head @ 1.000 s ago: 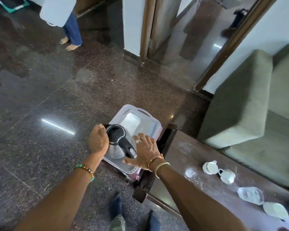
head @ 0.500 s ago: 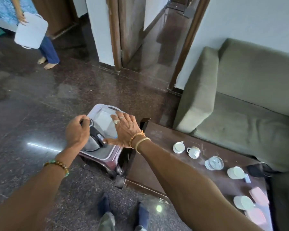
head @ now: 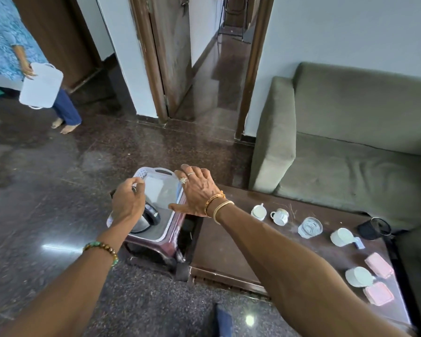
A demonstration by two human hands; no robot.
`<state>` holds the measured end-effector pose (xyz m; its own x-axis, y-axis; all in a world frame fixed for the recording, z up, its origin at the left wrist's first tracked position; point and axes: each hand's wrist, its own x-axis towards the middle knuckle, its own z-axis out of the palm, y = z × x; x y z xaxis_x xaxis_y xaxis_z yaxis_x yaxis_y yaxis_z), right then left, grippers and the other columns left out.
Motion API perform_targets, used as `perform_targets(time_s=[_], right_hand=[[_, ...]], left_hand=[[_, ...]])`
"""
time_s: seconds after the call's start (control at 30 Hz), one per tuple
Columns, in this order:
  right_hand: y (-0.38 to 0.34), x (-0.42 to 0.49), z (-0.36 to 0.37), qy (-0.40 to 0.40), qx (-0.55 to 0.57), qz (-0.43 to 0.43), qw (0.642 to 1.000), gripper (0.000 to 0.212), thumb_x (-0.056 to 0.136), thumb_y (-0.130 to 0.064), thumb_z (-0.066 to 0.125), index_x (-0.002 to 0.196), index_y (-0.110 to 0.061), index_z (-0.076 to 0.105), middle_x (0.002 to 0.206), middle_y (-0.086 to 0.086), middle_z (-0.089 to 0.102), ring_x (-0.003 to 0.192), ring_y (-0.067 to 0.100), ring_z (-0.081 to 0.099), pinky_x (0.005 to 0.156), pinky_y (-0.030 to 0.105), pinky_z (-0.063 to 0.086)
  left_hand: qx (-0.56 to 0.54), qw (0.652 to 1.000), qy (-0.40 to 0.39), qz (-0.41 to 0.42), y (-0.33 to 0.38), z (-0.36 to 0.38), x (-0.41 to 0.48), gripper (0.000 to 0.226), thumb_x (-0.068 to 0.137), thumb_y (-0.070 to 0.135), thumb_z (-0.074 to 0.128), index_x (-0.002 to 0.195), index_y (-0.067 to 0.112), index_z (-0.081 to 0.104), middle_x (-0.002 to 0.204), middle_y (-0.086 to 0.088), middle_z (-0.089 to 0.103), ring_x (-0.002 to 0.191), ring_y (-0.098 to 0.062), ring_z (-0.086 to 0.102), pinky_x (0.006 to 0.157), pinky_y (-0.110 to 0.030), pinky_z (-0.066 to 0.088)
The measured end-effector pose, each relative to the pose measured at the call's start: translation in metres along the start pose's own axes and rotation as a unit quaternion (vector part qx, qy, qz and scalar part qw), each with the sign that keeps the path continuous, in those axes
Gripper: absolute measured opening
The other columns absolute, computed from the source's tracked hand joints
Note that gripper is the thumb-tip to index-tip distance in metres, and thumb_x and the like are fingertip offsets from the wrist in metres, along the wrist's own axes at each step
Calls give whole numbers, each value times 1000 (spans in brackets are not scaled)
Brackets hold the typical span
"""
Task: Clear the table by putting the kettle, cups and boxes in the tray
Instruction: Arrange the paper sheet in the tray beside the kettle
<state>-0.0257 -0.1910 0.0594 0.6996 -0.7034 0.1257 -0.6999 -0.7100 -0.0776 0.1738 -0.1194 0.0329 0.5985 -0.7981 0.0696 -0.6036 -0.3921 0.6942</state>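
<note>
Firstly, the fingers of the left hand (head: 128,201) are curled over the top of the kettle (head: 141,224). The back of the hand hides the lid and the place of contact, so I cannot tell if they grip it or only lie on it. Of the kettle only the steel lower body and the black handle are visible. It stands upright in the near left part of the tray (head: 164,171).

The right hand (head: 197,190) lies palm down on the right rim of the tray. Its fingers are straight and spread and hold nothing, and the thumb points toward the kettle. This hand covers the far right corner of the tray.

The tray sits on a dark red stool (head: 156,242), just beside the left end of the table (head: 229,244).

Further right on the table are a first cup (head: 258,212) and a second cup (head: 280,216) close together. After them come a glass (head: 310,227) and a third cup (head: 342,237).

Near the right end lie a far box (head: 378,265) and a near box (head: 378,293), both pink. Between them is a white round thing (head: 359,277), too blurred to say if it is a cup. A small dark object (head: 373,228) at the far right edge is also hard to make out.

Beyond the table stands a green sofa (head: 350,142), cut by the right edge. At the far left a second person (head: 7,45), cut off by the frame, holds a flat white thing (head: 41,85).
</note>
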Motion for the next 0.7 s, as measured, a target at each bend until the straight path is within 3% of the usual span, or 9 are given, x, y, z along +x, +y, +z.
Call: perform_targets(time_s=[0.4,0.6,0.7], right_hand=[[-23,-28,-23,35,-2,90,995,98,74,-78,52,145,-14,36,150,12,36,133,32,37,109,49,30],[-7,-74,-29,57,-26,197,979,91,77,-74,51,144,-14,38,148,11,37,132,30,37,108,46,30],[15,-106,-30,56,-40,276,959,96,77,-75,50,147,-12,34,153,12,33,138,33,30,112,51,23]], left_hand=[[-16,998,-54,24,11,-40,-9,39,99,40,45,118,12,64,120,-11,68,111,-29,62,91,-37,47],[-40,987,-97,120,42,-6,-16,27,97,31,52,112,14,67,114,-11,71,108,-28,64,90,-37,47],[-13,961,-129,244,63,21,-26,29,96,23,55,117,6,65,119,-15,67,113,-34,60,99,-41,44]])
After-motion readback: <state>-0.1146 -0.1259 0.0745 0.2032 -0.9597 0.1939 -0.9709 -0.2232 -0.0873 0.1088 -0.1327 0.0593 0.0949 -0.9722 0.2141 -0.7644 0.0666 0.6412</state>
